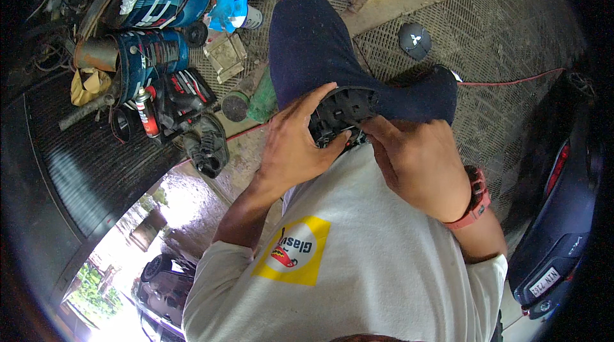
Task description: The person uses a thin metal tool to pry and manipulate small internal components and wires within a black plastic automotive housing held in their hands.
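Note:
A black plastic housing (348, 105) with ribs and recesses inside rests against my lap, close to my shirt. My left hand (297, 140) grips it from the left, fingers along its far rim and thumb over its near side. At its right edge, my right hand (419, 163) has its fingers curled and pinched together against the part. Whatever sits between those fingertips is hidden by the hand. Dark blue trousers (313, 41) lie under and beyond the housing.
Blue pails (153, 54), a red spray can (147, 115) and a dark shoe (208, 147) stand at the left. A dark cap (414, 41) lies on the patterned floor, with a red cord (511, 83) beyond my leg. Dark vehicle bodywork (556, 246) is at the right.

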Demonstrator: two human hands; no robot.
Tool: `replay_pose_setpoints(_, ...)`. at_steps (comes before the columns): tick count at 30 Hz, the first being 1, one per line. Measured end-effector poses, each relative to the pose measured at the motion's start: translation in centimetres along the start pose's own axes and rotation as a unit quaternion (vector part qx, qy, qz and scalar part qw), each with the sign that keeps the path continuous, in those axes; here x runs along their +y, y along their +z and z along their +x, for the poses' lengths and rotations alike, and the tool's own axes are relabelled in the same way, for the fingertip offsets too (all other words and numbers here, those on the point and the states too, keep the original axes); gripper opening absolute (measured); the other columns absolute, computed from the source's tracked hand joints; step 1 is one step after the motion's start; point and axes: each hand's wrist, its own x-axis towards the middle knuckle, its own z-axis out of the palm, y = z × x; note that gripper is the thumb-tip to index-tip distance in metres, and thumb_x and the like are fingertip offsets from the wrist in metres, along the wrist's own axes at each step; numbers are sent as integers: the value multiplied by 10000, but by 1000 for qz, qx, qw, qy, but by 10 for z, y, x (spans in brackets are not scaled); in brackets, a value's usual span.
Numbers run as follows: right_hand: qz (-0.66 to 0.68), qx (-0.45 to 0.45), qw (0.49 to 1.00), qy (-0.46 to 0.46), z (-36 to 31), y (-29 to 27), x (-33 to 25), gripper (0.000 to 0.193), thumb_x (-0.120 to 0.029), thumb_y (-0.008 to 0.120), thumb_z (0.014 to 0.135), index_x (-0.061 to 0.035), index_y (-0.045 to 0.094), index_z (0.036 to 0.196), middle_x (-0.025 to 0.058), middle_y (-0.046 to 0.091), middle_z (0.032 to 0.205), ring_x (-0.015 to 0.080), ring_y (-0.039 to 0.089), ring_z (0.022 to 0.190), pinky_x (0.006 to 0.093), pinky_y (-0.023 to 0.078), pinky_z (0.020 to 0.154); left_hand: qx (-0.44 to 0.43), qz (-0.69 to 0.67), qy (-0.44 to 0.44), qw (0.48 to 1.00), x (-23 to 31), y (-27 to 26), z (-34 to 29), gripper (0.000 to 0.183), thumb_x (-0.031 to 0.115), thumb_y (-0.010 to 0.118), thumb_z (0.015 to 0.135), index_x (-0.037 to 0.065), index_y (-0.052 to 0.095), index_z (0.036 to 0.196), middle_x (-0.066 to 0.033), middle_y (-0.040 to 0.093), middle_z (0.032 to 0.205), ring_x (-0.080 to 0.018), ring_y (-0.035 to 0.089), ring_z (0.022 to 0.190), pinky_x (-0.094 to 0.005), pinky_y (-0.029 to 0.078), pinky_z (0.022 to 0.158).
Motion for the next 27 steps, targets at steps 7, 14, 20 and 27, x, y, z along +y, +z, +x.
replay_pose_setpoints(7,111,51,992,18,-8,9,11,225,-73,736,954,-72,774,1175,168,772,871,391,755,734,500,587,659,-2,14,22,1000,-3,1,0,735,145,906,827,70,653,1513,-217,780,1322,-363,780,1207,-439,586,1073)
replay_pose_setpoints(14,199,24,980,4,15,2,44,146,-55,767,962,-63,812,1100,165,799,984,387,773,838,461,599,729,-6,-1,29,1000,-9,-2,0,729,149,907,825,68,661,1507,-216,773,1344,-363,773,1231,-438,580,1093)
replay_pose_setpoints(20,207,-5,978,-35,27,-3,55,147,-27,760,969,-52,815,1103,149,808,1038,377,772,928,437,602,791,-21,-8,20,1000,-10,-6,-2,724,170,912,829,72,668,1503,-214,770,1355,-360,769,1244,-440,581,1096)
replay_pose_setpoints(27,291,-16,955,-48,29,12,70,168,11,745,980,-16,806,1134,164,809,1046,346,782,946,414,608,850,-26,-3,28,999,-12,-8,-2,720,185,912,837,70,668,1504,-209,769,1361,-360,766,1252,-442,577,1106)
